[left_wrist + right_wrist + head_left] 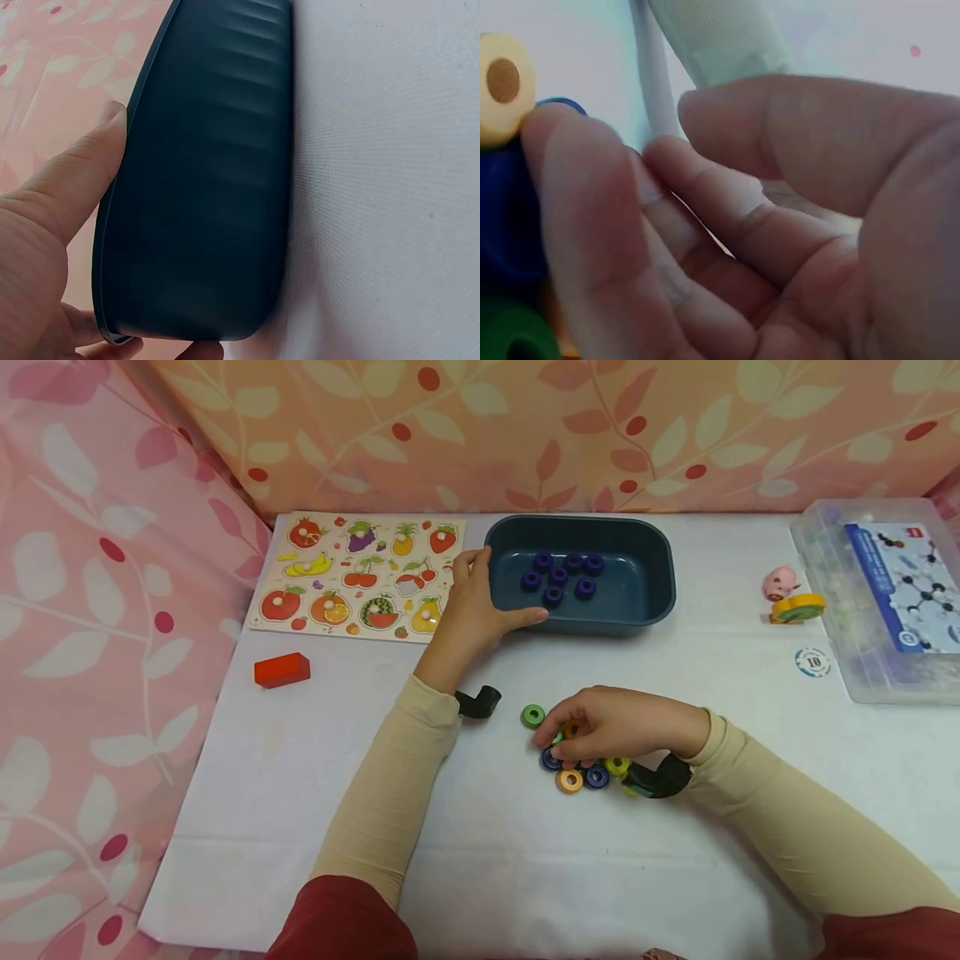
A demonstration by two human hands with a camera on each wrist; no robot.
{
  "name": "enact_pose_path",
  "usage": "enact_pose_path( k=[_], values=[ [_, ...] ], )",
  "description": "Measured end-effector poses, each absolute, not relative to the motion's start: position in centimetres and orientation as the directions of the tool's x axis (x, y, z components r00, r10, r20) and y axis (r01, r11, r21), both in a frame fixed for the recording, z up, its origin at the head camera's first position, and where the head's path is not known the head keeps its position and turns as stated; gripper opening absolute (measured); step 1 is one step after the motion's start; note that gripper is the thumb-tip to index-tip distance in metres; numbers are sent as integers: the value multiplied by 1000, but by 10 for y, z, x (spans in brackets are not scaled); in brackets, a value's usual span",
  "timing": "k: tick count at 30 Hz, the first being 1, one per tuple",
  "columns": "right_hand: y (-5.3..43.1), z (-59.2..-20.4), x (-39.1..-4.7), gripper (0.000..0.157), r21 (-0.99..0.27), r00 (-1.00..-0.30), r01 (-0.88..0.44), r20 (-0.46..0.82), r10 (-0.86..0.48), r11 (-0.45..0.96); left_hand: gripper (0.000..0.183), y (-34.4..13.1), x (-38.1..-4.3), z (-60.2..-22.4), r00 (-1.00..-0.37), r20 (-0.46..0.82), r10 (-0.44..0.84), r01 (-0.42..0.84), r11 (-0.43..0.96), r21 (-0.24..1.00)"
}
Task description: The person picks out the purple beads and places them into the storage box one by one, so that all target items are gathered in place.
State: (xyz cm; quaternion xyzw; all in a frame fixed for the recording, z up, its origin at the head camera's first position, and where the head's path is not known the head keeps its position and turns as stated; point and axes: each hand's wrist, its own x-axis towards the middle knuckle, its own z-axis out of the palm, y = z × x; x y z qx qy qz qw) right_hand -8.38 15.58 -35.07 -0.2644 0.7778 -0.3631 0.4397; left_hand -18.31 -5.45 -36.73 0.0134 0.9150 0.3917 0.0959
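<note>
A dark blue-green plastic bin (pixel 637 585) stands at the back of the table, several small purple rings (pixel 557 570) on its floor. My left hand (pixel 474 606) holds its left end; in the left wrist view the thumb lies along the rim of the bin (pixel 195 172) and the other fingers are around the end wall. Over a small pile of coloured rings hovers my right hand (pixel 618 722), fingers loosely bent, thumb apart from them in the right wrist view. Around it lie a green ring (pixel 526 720), an orange ring (pixel 561 782), a navy ring (pixel 587 777) and a yellow ring (pixel 617 773). The hand hides part of the pile.
A fruit peg puzzle board (pixel 341 597) lies left of the bin, a red block (pixel 282 670) in front of it. At the right are a pink pig toy (pixel 780 582), a yellow-orange toy (pixel 797 608), a round "10" chip (pixel 813 662) and a clear plastic case (pixel 870 672).
</note>
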Motion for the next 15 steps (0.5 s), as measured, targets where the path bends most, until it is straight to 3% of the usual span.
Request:
enact_pose_path(
  k=[6,15],
  values=[
    [153,-348,-82,24,-756,-483,-203,-475,-735,622,124,-55,-185,-367,-981,-165,104,-47,696,717],
    [140,-347,-74,26,-737,-487,-240,-472,-735,632,124,-55,-183,-367,-979,-171,107,-50,692,720]
  ],
)
